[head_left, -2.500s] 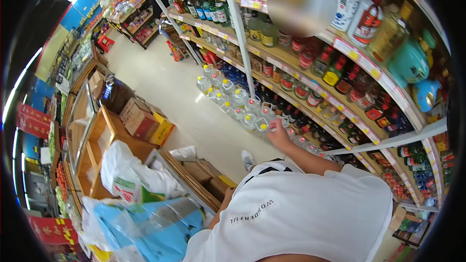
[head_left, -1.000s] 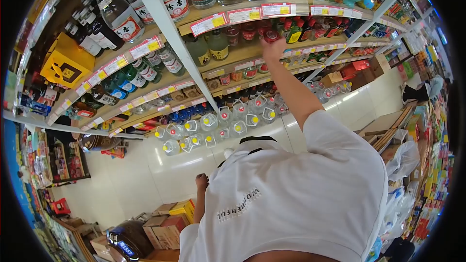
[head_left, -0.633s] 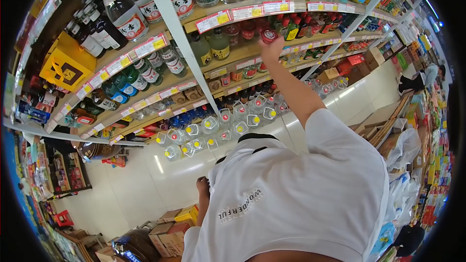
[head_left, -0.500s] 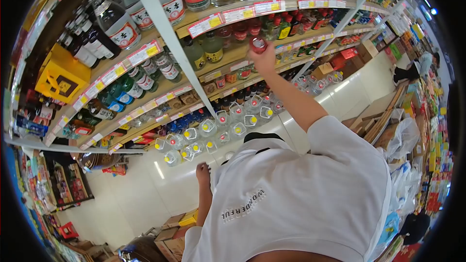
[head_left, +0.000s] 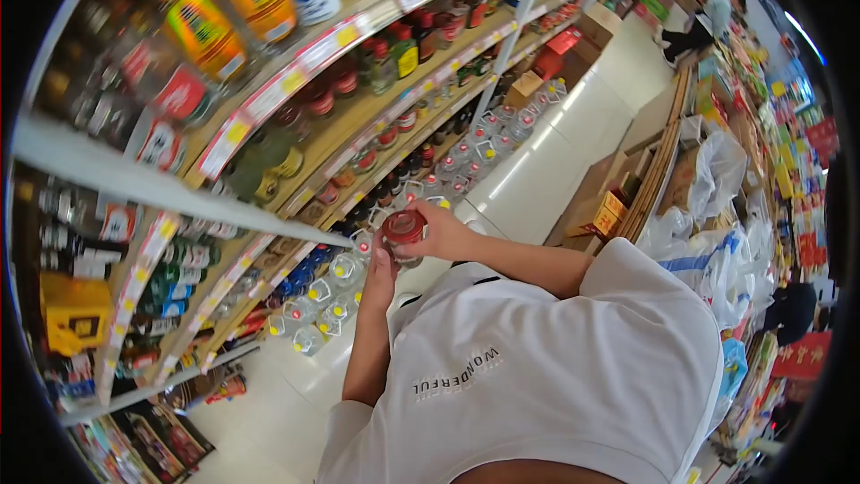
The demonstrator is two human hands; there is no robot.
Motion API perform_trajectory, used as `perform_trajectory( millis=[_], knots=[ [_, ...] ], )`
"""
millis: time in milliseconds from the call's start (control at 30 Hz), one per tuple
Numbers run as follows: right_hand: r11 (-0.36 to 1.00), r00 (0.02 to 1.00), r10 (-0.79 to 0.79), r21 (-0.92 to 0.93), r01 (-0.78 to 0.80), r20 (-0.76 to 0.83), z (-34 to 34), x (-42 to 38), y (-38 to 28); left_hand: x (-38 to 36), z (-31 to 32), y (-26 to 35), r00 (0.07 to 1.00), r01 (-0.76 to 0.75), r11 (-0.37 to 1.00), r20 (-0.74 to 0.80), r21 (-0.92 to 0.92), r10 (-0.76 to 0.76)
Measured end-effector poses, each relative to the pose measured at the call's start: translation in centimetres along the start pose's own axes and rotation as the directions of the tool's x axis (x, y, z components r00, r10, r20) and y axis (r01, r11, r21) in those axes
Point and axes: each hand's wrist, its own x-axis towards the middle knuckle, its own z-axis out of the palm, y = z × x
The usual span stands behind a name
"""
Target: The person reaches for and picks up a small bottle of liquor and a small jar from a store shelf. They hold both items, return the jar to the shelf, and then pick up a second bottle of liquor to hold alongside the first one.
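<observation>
In front of my chest is a small round glass jar with a red lid, held between both hands with the lid facing up towards me. My right hand wraps round its far right side. On the near left side, my left hand presses against it with the thumb up along the glass. Most of the jar's body is hidden by fingers. Similar red-topped jars stand on the second shelf, beyond my hands.
Shelves of bottles with a price-tag rail run along the far left. Large clear jugs with yellow caps stand on the floor below. Cardboard boxes and plastic bags lie to the right. A person is farther down the aisle.
My right hand has come back from the shelf with the jar. My left hand has risen from my side and now holds it too. The view has turned towards the right.
</observation>
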Motion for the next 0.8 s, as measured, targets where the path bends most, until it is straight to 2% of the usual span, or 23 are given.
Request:
perform_trajectory(
  millis=[33, 133, 200, 300, 500, 600, 633, 733, 800],
  knots=[
    [1.0, 1.0, 0.009, -0.023, -0.009, -0.002, -1.4, -0.1, 0.1, 1.4, 1.5, -0.3, 0.998, -0.047, 0.997, 0.034, -0.066, 0.05],
    [0.998, 0.999, -0.002, -0.056, -0.001, -0.046, -4.9, -0.1, 0.8, 4.6, 5.4, -0.9, 0.999, -0.029, 0.989, -0.029, -0.145, 0.025],
    [0.987, 0.993, -0.077, -0.147, 0.064, -0.086, -6.7, 0.5, 2.1, 6.6, 6.9, -1.5, 0.999, 0.038, 0.971, -0.023, -0.235, -0.044],
    [0.974, 0.996, -0.082, -0.214, 0.072, -0.038, -9.3, 0.9, 3.0, 8.7, 9.0, -1.8, 0.989, 0.108, 0.94, -0.062, -0.323, -0.135],
    [0.982, 0.991, -0.105, -0.146, 0.116, 0.083, -14.4, 2.7, 6.9, 12.5, 13.5, -2.5, 0.96, 0.126, 0.894, -0.173, -0.429, -0.219],
    [0.997, 0.982, -0.065, -0.037, 0.072, 0.178, -18.0, 3.2, 8.6, 14.5, 15.7, -3.9, 0.945, 0.146, 0.855, -0.186, -0.498, -0.27],
    [0.99, 0.98, -0.109, -0.066, 0.121, 0.169, -19.1, 3.3, 9.2, 15.3, 16.4, -4.4, 0.937, 0.158, 0.837, -0.187, -0.523, -0.294],
    [0.993, 0.986, -0.069, -0.083, 0.083, 0.154, -22.1, 3.6, 10.3, 17.7, 19.4, -4.2, 0.926, 0.163, 0.821, -0.203, -0.547, -0.319],
    [0.997, 0.991, -0.074, 0.002, 0.074, 0.113, -23.3, 3.9, 11.1, 19.2, 21.0, -3.7, 0.924, 0.148, 0.826, -0.223, -0.544, -0.312]
  ],
)
